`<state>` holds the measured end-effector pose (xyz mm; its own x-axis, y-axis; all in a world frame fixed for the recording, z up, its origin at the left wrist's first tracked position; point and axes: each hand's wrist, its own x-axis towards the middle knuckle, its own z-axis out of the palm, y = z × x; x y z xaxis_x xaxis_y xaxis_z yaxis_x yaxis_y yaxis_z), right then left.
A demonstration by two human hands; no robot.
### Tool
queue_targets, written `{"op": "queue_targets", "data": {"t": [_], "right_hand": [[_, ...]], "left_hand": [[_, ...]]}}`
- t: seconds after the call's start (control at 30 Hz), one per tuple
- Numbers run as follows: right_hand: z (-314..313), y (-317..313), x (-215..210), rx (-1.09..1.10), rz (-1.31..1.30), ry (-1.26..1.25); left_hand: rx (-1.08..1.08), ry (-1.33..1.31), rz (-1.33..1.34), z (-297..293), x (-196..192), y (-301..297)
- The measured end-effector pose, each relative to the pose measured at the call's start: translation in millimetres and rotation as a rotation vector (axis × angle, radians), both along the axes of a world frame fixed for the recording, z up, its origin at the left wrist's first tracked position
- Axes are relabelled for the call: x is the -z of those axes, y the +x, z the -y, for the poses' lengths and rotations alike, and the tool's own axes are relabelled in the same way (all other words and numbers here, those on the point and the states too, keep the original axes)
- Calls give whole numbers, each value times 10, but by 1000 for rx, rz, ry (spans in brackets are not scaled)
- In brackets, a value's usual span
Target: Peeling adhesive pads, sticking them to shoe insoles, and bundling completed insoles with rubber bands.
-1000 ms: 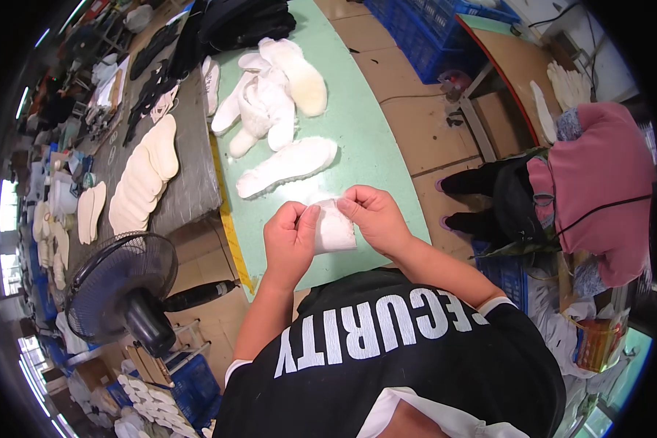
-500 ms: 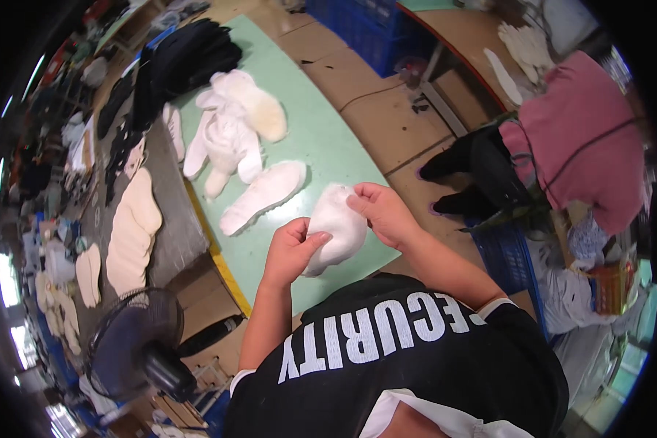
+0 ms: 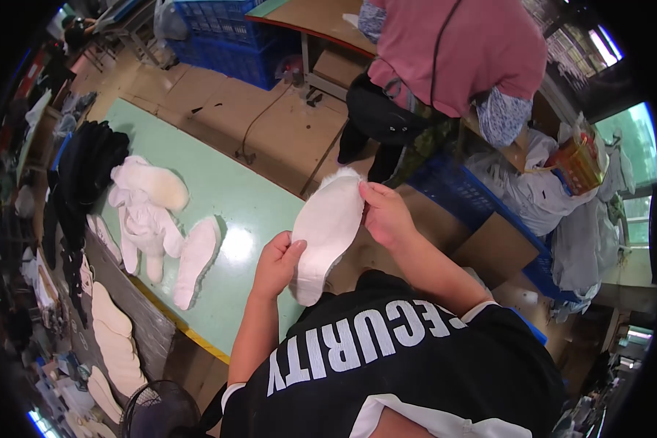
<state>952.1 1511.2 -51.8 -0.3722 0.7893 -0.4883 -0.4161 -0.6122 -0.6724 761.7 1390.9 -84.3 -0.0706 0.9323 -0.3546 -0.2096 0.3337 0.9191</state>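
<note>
A white insole (image 3: 327, 230) with a fluffy edge is held up in front of my body, its flat side showing. My left hand (image 3: 276, 264) pinches its left edge toward the narrower end. At the upper right edge, near the wide end, my right hand (image 3: 388, 215) grips it between thumb and fingers. To the left, another white insole (image 3: 197, 264) lies alone on the green table (image 3: 252, 197). Beyond that is a loose heap of white fluffy insoles (image 3: 150, 191), several of them overlapping.
A black stack (image 3: 91, 164) sits at the table's far left. Cream insoles (image 3: 115, 339) overlap on a grey table, near a fan (image 3: 159, 412). A person in pink (image 3: 452, 55) stands at upper right, by blue crates (image 3: 230, 44) and a cardboard piece (image 3: 496, 248).
The insole was curled and bunched between my hands; now it is spread out flat and raised more upright. My view has swung to the right.
</note>
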Motion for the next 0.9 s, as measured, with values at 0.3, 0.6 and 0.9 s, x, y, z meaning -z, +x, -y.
{"op": "queue_targets", "data": {"t": [0.3, 0.6, 0.9], "right_hand": [[-13, 862, -72, -263, -52, 146], [-225, 1479, -79, -322, 75, 44], [-182, 1571, -27, -406, -12, 44]], "left_hand": [[-47, -133, -158, 26, -322, 772], [48, 37, -642, 52, -546, 1525], [50, 217, -845, 178, -753, 1682]]}}
